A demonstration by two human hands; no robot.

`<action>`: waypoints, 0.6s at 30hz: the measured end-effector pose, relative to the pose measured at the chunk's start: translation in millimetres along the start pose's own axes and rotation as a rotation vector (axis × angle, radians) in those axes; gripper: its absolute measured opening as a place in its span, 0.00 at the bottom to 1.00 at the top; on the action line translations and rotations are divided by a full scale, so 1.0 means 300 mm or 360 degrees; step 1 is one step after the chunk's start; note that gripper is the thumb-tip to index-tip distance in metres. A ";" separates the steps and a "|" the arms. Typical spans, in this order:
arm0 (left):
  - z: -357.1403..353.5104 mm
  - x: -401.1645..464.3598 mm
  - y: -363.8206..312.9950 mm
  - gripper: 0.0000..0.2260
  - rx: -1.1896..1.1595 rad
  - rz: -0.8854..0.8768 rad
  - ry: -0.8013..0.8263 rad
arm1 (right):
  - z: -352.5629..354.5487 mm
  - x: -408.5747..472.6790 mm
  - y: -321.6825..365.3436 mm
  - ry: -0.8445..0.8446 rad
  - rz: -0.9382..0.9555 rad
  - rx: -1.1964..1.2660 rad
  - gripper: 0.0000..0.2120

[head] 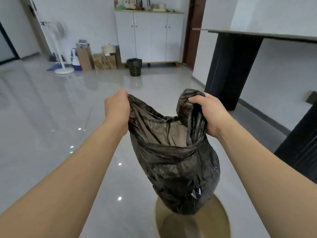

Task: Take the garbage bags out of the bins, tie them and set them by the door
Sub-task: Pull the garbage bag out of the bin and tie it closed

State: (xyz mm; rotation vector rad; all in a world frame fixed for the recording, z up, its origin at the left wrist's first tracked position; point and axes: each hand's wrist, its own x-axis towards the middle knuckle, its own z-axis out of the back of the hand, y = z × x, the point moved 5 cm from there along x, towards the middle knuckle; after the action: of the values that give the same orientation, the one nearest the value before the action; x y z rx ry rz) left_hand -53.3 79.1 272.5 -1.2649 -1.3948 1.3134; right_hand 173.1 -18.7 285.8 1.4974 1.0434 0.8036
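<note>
A black garbage bag [178, 169] hangs in front of me, lifted clear above a round gold-coloured bin [214, 222] at the bottom of the view. The bag's mouth is spread apart and crumpled paper shows inside. My left hand [117, 109] grips the left edge of the bag's rim. My right hand [207, 112] is closed on the bunched right edge. A second bin [134, 70], a dark mesh basket lined with another black bag, stands on the floor in front of a white cabinet across the room.
A white cabinet [149, 35] stands against the far wall beside a dark brown door frame [193, 31]. Cardboard boxes [103, 61] and a white standing fan [59, 48] sit at the far left. A table with a black pedestal leg [229, 69] stands at the right. The floor is glossy grey tile.
</note>
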 end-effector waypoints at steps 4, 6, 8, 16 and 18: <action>0.141 0.075 -0.117 0.03 -0.0119 -0.0120 -0.0075 | -0.188 0.043 0.067 0.0161 0.0068 -0.0067 0.04; 0.214 0.099 -0.139 0.06 -0.0149 -0.0138 -0.0128 | -0.281 0.064 0.074 0.0247 0.0094 -0.0095 0.05; 0.284 0.115 -0.141 0.09 -0.0139 -0.0152 -0.0178 | -0.366 0.084 0.070 0.0309 0.0113 -0.0164 0.06; 0.526 0.193 0.192 0.04 0.0203 0.0211 -0.0174 | -0.499 0.170 -0.281 0.0351 0.0049 -0.1111 0.04; 0.614 0.218 0.343 0.05 0.0238 0.0328 -0.0242 | -0.446 0.198 -0.439 0.0260 -0.0026 -0.1384 0.05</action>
State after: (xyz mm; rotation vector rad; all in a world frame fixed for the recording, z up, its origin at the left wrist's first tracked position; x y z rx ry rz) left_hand -230.9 108.0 144.0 -1.2545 -1.2667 1.6526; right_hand 50.3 91.2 177.9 0.6872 0.6682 1.1839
